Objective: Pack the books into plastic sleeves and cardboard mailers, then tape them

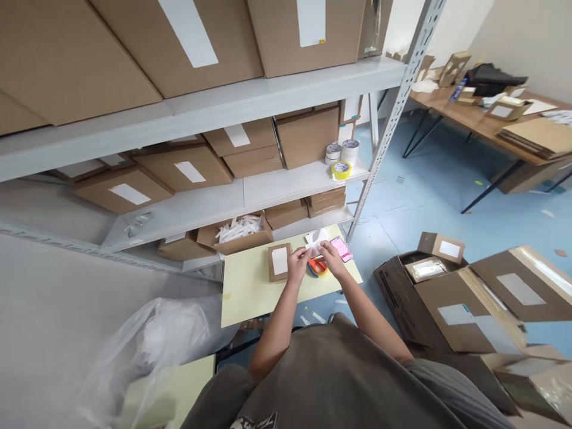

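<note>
Over the pale yellow tabletop (250,286), both hands meet at a small white paper slip (315,245), which looks like a label. My left hand (298,263) pinches its left side, and my right hand (329,256) pinches the right side. More white paper (322,234) shows just behind the slip. Below the hands lies an orange and blue tape dispenser (313,271), partly covered. A small cardboard box (276,271) with a white label sits left of my left hand. Right of my right hand lies a phone (342,249) with a pink screen.
Metal shelving (286,193) behind the table holds cardboard boxes, tape rolls (341,170) and an open carton of white pieces (243,229). Cartons (465,310) crowd the floor at right. A plastic bag (165,333) stands at left, and a wooden table (473,116) at far right.
</note>
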`<action>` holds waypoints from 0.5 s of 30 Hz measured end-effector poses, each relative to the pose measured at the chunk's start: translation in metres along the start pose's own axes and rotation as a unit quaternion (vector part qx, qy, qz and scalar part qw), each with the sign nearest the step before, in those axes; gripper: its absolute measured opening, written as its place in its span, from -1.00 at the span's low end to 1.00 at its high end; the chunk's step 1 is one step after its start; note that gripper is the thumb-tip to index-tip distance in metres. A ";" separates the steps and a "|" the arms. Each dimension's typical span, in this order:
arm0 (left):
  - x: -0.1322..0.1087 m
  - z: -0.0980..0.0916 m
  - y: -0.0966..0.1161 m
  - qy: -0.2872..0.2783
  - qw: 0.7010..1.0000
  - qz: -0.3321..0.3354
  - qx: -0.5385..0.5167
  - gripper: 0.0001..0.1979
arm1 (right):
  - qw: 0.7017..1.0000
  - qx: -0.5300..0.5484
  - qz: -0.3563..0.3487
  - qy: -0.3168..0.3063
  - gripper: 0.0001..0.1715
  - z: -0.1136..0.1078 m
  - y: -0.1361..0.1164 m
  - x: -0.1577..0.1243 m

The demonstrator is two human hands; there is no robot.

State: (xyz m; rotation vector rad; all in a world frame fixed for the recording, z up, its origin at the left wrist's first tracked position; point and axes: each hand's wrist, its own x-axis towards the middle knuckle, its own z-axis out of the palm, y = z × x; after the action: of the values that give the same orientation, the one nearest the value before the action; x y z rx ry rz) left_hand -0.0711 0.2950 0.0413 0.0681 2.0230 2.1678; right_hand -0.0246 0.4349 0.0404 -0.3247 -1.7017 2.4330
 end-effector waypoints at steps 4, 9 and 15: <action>0.024 -0.014 -0.007 -0.017 1.000 -0.022 -0.015 -0.61 | 0.998 -0.030 -0.030 0.036 -0.45 0.012 0.005 0.005; 0.083 -0.098 -0.007 0.243 0.963 -0.026 -0.111 -0.53 | 0.993 -0.008 -0.052 0.105 -0.48 0.028 0.015 0.013; 0.103 -0.229 -0.011 0.284 0.957 0.018 -0.059 -0.55 | 0.985 0.025 -0.027 0.170 -0.55 0.086 0.057 0.048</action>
State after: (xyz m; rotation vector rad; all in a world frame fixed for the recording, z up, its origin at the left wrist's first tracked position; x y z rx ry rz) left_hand -0.2068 0.0866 0.0044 -0.6064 2.1529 2.5376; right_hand -0.0942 0.3492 0.0106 -0.6363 -1.4800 2.2205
